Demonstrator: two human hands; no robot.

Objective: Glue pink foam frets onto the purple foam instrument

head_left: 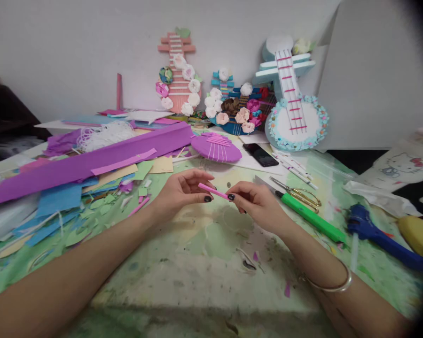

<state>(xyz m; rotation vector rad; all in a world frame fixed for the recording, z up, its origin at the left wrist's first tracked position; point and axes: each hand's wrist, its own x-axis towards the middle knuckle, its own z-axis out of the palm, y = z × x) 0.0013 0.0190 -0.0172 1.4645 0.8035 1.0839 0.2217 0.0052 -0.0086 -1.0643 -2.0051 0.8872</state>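
A narrow pink paper strip [215,191] is pinched at its right end between the thumb and fingers of my right hand [255,202]. Its other end reaches the fingertips of my left hand [186,190], whose curved fingers and thumb are apart; I cannot tell whether they touch it. Behind my hands lies a purple disc [216,152] with white strings and pink strips across it. A green-handled craft knife [313,220] and gold-handled scissors [303,195] are just right of my right hand.
Purple paper [102,162], white string [105,136] and coloured scraps crowd the left. Decorated instrument models, one pink [176,89], one pale blue [296,112], lean at the wall. A phone [261,155] lies before them. A blue glue gun [380,234] is at right.
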